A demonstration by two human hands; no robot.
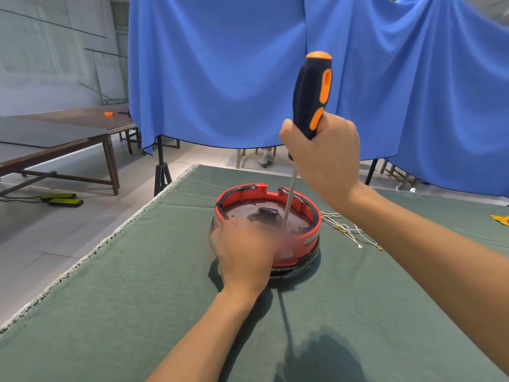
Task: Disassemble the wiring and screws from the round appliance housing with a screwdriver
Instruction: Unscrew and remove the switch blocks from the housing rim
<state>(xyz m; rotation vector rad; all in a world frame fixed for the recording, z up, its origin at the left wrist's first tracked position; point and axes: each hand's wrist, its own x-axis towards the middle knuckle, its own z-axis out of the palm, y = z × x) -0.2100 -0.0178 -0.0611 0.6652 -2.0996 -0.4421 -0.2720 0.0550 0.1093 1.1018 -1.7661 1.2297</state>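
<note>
Green-covered surface [137, 271], blue curtain [220, 64] behind; red housing [308, 238] at centre. Left hand [245, 252], blurred, steadying near rim, grip unclear. Right hand [322, 153] wrapped round screwdriver [311, 92], tip inside housing. Loose wires [347, 230] beside housing: wiring seemingly out, screws remaining.

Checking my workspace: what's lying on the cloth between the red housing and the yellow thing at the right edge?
Loose white wires with small metal terminals lie there, beside the housing; beyond them is bare green cloth, in the head view.

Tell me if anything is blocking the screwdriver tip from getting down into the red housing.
Nothing visible does. The screwdriver, gripped by the right hand, already reaches down inside the red housing. The left hand rests on the near rim beside the shaft; its blur hides the tip.
</note>
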